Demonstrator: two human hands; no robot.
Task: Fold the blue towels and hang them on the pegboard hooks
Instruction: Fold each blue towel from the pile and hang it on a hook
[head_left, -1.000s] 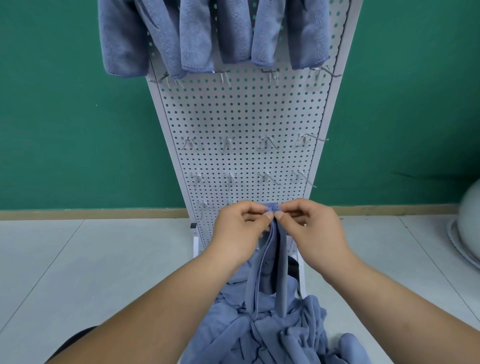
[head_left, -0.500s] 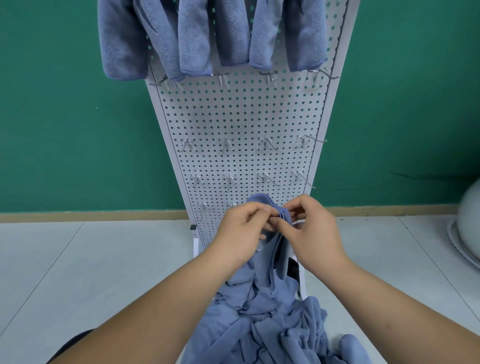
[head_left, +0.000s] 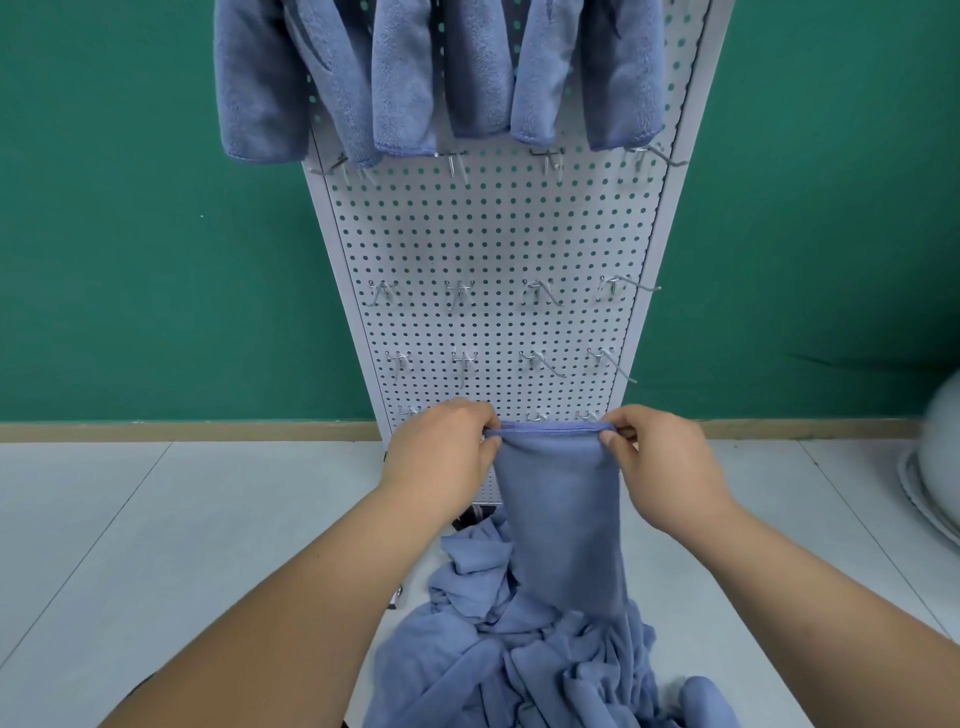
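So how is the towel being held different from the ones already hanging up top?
The held towel is pinched at its top corners by the left hand and right hand; the hanging towels hang at the top of the pegboard, untouched. The held towel is low, its bottom end reaching the pile; the hanging towels dangle free. Both are blue, fluffy cloth.

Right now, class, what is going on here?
A person holds a blue towel by its top edge, the left hand pinching one corner and the right hand the other, before a pegboard. A heap of towels lies below. Several folded towels hang up top; the lower hooks are bare.
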